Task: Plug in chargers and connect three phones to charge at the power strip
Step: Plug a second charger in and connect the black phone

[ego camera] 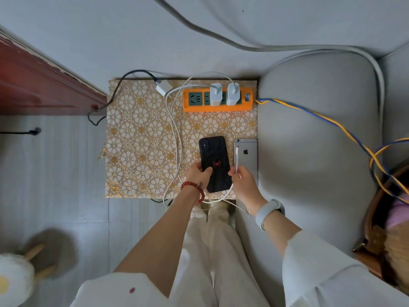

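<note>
**Second phone about to get its cable**

Cream trousers [212,251] closest to the lens, both forearms reaching out past them. Left hand [197,173] clamped on the black phone [215,164] by its left edge, thumb across the back near the red spider, phone face down and tilted a bit. Right hand [242,180] just right of that phone, pinching the white cable [237,159] between thumb and fingertips, plug end poking away from the hand over the silver phone [246,158]. Wrist bent inward, grey band [267,212] further back on the arm.

Best bet for this step, probably: flip the plug round toward the black phone's near end, keep the left grip firm so the phone doesn't slide on the floral mat [137,138], push straight in, not at an angle.

Well beyond both hands: orange power strip [218,99] with two white chargers [224,94] seated. Third charger [163,87] lying loose off to the left of it, not plugged in. Couldn't spot a third phone.
</note>
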